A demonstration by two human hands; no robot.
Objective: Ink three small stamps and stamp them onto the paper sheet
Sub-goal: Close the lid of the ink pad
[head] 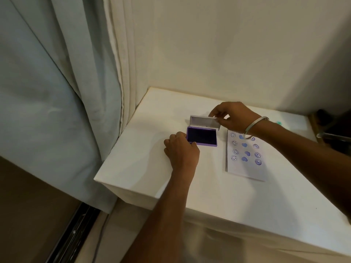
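— Two hands on the ink pad (pixel 201 137), see? It sits on the white bench (pixel 218 190), just left of the paper sheet (pixel 245 158).

— Which hand has the lid (pixel 204 122)?

— The right hand (pixel 234 116); its fingers are pinched on the top edge of the lid, which stands upright. The left hand (pixel 180 149) has its fingers curled on the pad's near left corner.

— And the sheet?

— Lying flat, three columns of blue marks on it: faces, hearts, rings. The right wrist, with its bangle (pixel 253 128), hangs over the top corner.
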